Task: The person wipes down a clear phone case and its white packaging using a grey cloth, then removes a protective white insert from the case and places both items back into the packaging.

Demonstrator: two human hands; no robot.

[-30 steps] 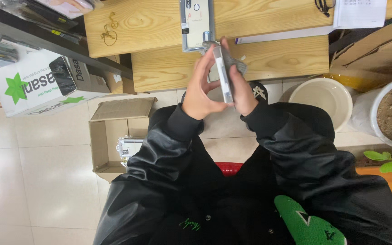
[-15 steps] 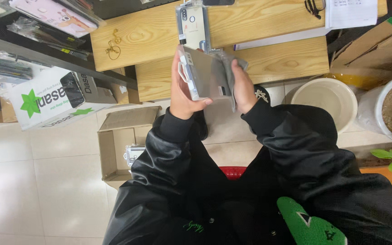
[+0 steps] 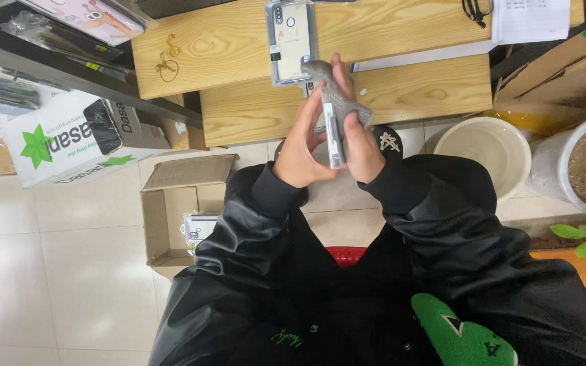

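Hands meet above the lap, in front of the lower wooden shelf (image 3: 415, 91), both closed on one flat phone case (image 3: 334, 132) turned edge-on to the camera. The left hand (image 3: 300, 152) cups it from the side, fingers bent around its long edge, likely to steady it. The right hand (image 3: 359, 146) presses a grey cloth (image 3: 337, 95) against the opposite face, so the case sits sandwiched between palm and cloth. Another clear packaged case (image 3: 291, 41) lies flat on the upper shelf (image 3: 225, 47), just beyond the hands. An open cardboard box (image 3: 171, 210) stands on the floor beside the left sleeve, within easy reach.
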